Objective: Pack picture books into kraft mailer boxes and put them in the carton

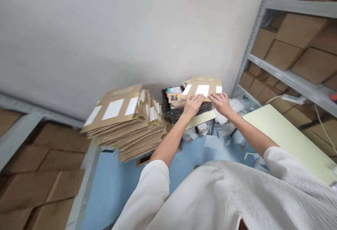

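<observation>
At the near edge of a brown cardboard mailer (207, 80), my left hand (193, 106) and my right hand (221, 103) are side by side. The mailer has white labels on its top face. The fingers of both hands lie over that edge, and their thumbs are hidden. A ring shows on my left hand. Beneath and left of the mailer are colourful printed packs (174, 94), beside a black object with what looks like a keyboard (177, 113). Further left rises a tall, uneven stack of similar labelled mailers (123, 116).
Metal shelves with cardboard boxes (283, 51) stand on the right, and another rack of boxes (34, 174) at the lower left. A pale tabletop (289, 135) extends at right. White crumpled material (235, 106) and paper scraps lie over the blue floor (116, 191).
</observation>
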